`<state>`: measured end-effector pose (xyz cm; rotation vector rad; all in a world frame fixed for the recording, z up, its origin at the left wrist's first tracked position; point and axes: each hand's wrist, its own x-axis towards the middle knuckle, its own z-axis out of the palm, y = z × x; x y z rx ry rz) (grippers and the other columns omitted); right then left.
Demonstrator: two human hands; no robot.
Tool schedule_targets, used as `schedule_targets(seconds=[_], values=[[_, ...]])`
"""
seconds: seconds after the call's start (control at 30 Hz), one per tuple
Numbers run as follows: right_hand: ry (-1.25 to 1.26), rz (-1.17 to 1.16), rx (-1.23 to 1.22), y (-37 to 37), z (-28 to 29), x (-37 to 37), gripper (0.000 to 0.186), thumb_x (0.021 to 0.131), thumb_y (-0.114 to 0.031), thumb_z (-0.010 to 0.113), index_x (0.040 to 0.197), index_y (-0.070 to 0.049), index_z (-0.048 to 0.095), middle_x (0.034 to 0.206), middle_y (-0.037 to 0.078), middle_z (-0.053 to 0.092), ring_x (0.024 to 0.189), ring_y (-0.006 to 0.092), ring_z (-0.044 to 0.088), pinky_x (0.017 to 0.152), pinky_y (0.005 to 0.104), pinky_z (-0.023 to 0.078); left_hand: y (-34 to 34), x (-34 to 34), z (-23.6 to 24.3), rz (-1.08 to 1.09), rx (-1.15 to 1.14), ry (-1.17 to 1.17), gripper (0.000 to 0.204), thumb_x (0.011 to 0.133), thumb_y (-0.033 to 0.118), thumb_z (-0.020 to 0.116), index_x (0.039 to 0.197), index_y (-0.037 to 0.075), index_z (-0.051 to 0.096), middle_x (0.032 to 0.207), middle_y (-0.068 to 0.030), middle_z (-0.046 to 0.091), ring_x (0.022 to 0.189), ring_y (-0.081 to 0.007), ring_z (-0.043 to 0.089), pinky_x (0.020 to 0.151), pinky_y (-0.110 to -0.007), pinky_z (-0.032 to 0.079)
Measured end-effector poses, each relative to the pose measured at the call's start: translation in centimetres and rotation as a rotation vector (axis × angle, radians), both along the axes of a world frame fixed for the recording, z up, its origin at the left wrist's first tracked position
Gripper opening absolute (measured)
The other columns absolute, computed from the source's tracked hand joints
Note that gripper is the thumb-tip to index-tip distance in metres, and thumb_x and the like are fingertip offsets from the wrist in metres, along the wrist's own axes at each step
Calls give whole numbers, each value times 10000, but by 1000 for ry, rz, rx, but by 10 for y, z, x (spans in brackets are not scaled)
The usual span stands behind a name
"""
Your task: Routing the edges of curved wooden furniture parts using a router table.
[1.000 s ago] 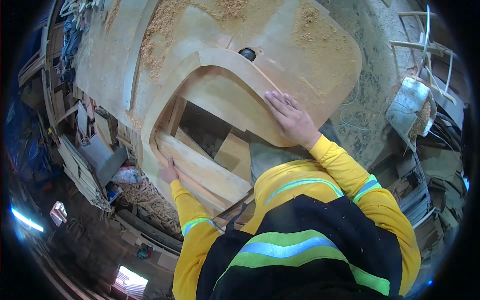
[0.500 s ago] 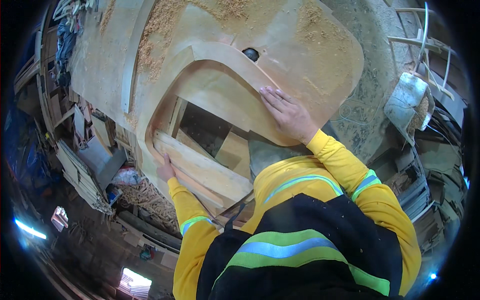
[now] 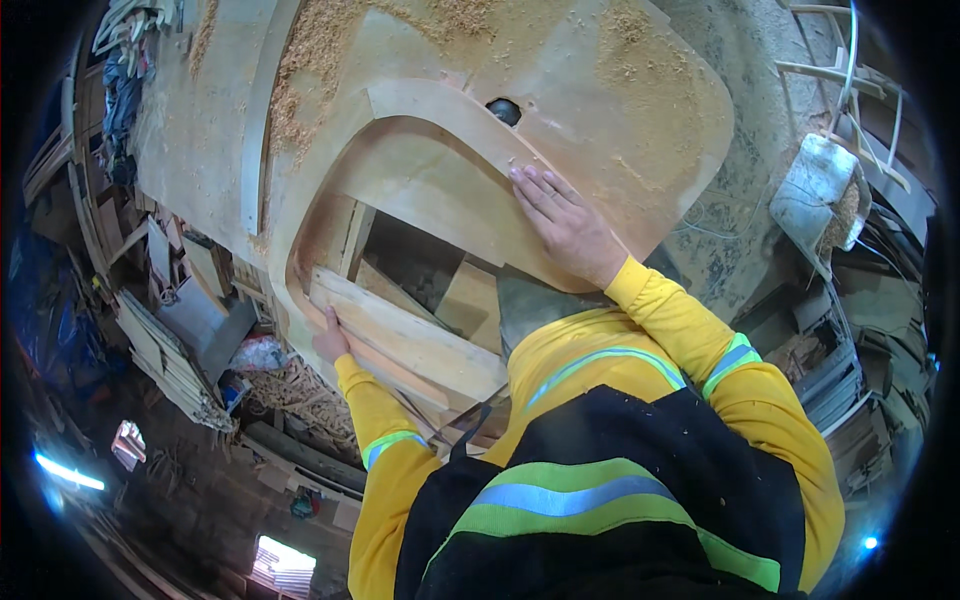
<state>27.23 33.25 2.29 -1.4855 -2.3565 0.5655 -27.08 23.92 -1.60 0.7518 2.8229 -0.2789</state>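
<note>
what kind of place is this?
Most likely a woodworking shop. Sawdust covers a large plywood work surface, a curved U-shaped wooden frame piece lies under the right hand, and stacked timber offcuts sit beside the left hand.

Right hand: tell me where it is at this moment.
In the head view, the right hand lies flat, right of centre, on the curved wooden piece, just below the dark round hole in the sawdust-strewn table.
</note>
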Motion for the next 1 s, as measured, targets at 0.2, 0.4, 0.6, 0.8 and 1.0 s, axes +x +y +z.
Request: schedule_targets(seconds=[0.2,0.4,0.6,0.8,1.0], values=[[80,-15,-28,12,0,-5,516,837,-33,534,1345,56,549,1478,171,503,1378,281,485,1180,401,360,10,-8,-1,-13,-41,28,1072,706,814,677,955,-229,648,982,-384,670,940,-499,661,857,-503,529],[79,-10,17,24,-2,-10,482,833,-44,545,1303,57,580,1459,175,518,1356,288,505,1167,403,378,24,1,5,-66,82,27,1060,714,812,670,956,-220,653,1005,-388,665,968,-506,653,888,-513,518],[78,-16,24,33,-4,-15,484,838,-43,551,1310,57,576,1458,168,522,1356,282,507,1166,400,380,36,-14,1,-13,-20,18,1065,718,816,659,967,-219,654,1036,-392,658,989,-497,648,895,-509,513],[94,-19,19,42,-7,-19,496,840,-36,552,1328,46,570,1475,152,512,1379,265,485,1175,394,368,43,-20,-1,-90,6,52,1049,735,828,627,909,-206,673,937,-376,676,909,-493,667,834,-527,518],[96,-48,21,43,-10,-23,513,829,-8,542,1338,43,564,1480,152,507,1382,269,482,1176,396,367,53,-16,-8,-194,142,-16,1022,755,817,615,888,-194,681,909,-368,678,894,-492,669,822,-524,520]])
